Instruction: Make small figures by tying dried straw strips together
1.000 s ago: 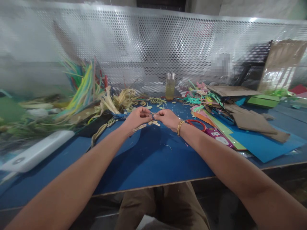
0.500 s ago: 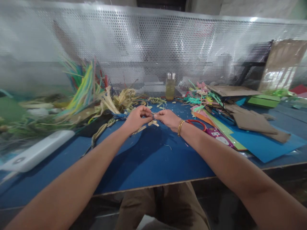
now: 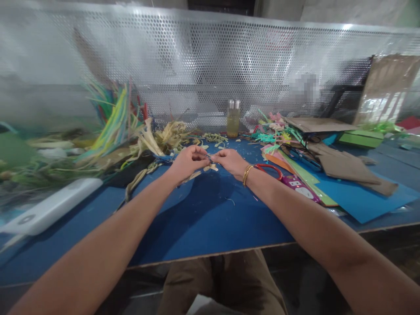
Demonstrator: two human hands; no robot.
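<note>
My left hand (image 3: 187, 163) and my right hand (image 3: 231, 162) meet over the middle of the blue tabletop (image 3: 210, 227), fingertips almost touching. Both are pinched closed around something small and dark, too small to name. Just below the fingers lie pale dried husk scraps (image 3: 211, 167). A bundle of dried husk strips (image 3: 170, 135) rests beyond my left hand. Beside my right wrist, which wears a gold bracelet, are red scissor handles (image 3: 271, 169) and a purple device (image 3: 299, 188).
A white power strip (image 3: 55, 205) and colourful straw-like strips (image 3: 113, 122) are at left. A bottle of yellowish liquid (image 3: 233, 118) stands before the perforated metal screen (image 3: 210, 52). Cardboard pieces (image 3: 348, 166) and blue paper (image 3: 370, 201) lie at right.
Almost nothing differs. Both hands stay pinched together in the same place, with only a slight shift of the fingers.
</note>
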